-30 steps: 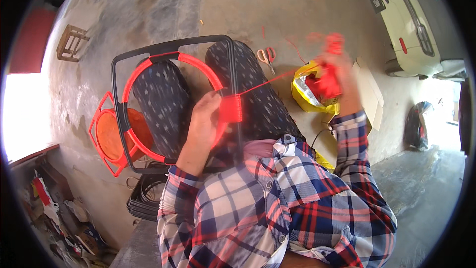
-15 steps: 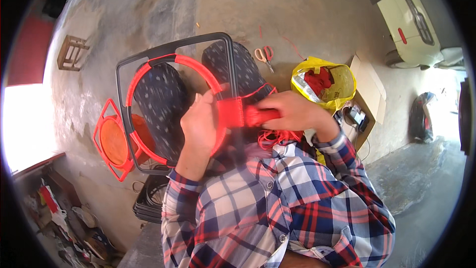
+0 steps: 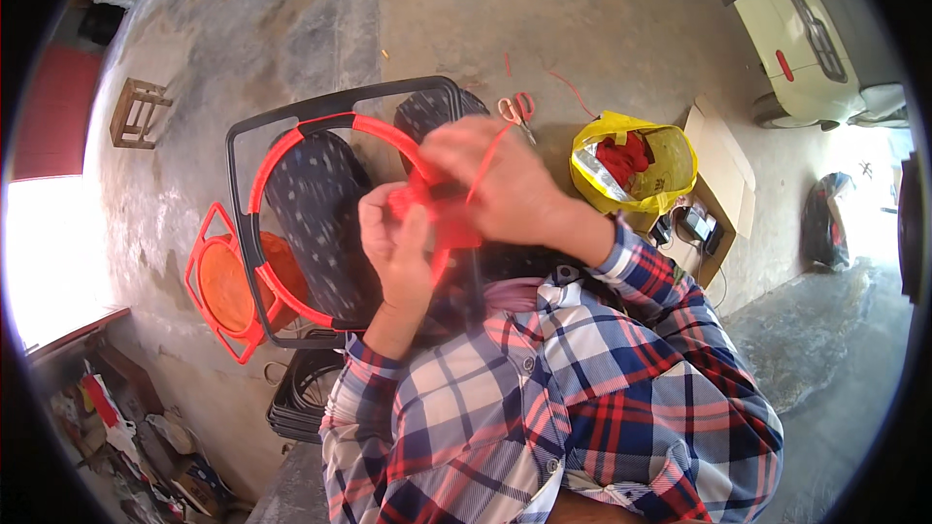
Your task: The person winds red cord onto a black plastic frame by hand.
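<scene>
A black frame [image 3: 340, 89] with a round ring inside it rests over my lap. Red cord is wound tightly round much of the ring [image 3: 275, 167], with bare black stretches between. At the ring's right side my left hand [image 3: 400, 257] closes its thumb and fingers on a bundle of red cord [image 3: 413, 202]. My right hand [image 3: 500, 180] is over the same side of the ring, above the bundle, smeared by motion. Its fingertips are too blurred to show what they grip. One red strand [image 3: 488, 163] crosses in front of the back of this hand.
Scissors [image 3: 515, 112] lie on the concrete floor beyond my knees. On the right stand a yellow bag [image 3: 684, 170] with red material inside and a cardboard box [image 3: 733, 189]. An orange-red stool [image 3: 228, 281] is at the left. A parked car [image 3: 791, 29] stands far right.
The red cord bundle has gone from my right hand, right of the ring, to my left hand at the ring's inner side. My right hand has moved left and up over the ring.
</scene>
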### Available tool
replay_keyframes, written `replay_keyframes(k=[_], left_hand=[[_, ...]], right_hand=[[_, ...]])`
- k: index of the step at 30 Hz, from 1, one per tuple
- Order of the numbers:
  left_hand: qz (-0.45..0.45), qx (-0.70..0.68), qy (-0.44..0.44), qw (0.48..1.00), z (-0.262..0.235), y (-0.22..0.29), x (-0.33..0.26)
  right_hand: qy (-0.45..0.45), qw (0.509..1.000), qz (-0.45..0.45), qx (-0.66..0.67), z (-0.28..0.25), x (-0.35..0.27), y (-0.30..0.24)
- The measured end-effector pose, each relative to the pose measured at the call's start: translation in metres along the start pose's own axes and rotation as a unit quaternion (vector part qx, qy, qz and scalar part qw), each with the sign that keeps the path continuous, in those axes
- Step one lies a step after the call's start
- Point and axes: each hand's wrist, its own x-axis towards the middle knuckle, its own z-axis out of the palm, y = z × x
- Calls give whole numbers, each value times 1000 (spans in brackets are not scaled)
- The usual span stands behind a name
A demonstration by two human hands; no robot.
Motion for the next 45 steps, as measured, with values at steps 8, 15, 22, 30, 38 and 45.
replay_keyframes(k=[8, 15, 22, 30, 38, 45], left_hand=[[-39, -142, 20, 989, -6, 2, 7], [-217, -151, 37, 964, -12, -5, 16], [-228, -127, -31, 965, -3, -2, 14], [-269, -296, -132, 907, -13, -5, 21], [-308, -250, -126, 909, -4, 3, 20], [-333, -209, -108, 913, -7, 1, 22]], right_hand=[[24, 969, 169, 180, -30, -14, 12], [-120, 828, 422, 350, -76, -67, 65], [284, 593, 355, 665, -92, -66, 106], [71, 696, 435, 568, -58, -75, 74], [-17, 717, 502, 483, -34, -58, 60], [16, 696, 544, 469, -32, -87, 45]])
